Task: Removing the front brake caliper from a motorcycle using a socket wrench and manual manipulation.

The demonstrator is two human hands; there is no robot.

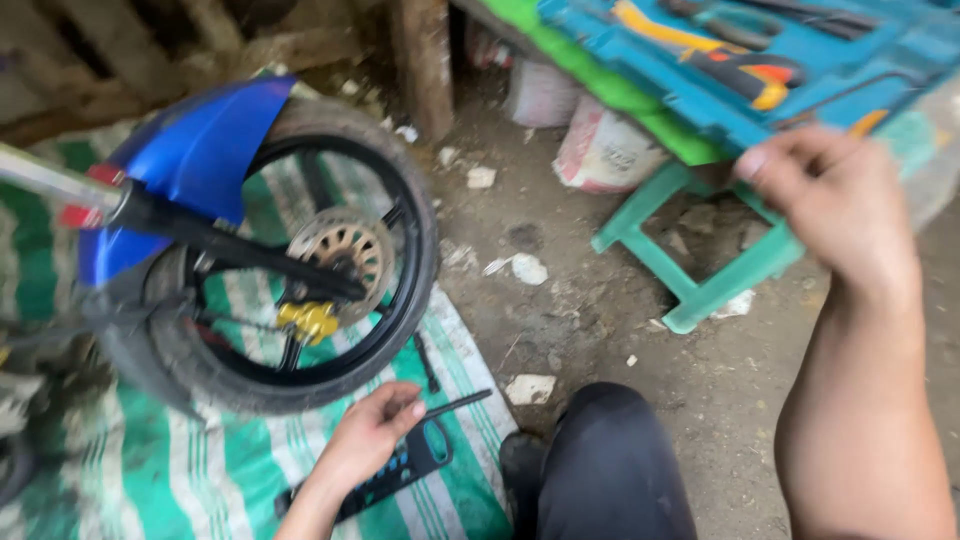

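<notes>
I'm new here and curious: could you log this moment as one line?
left hand: on black hex key, over key holder | right hand: reaching to blue tool case | wheel: on striped mat

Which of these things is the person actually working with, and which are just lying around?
In use:
- left hand, on a thin dark tool and black tool holder
- right hand, reaching to the blue tool case
- motorcycle front wheel with blue fender

Lying about:
- green stool
- striped mat
- white sacks
- stone scraps
</notes>
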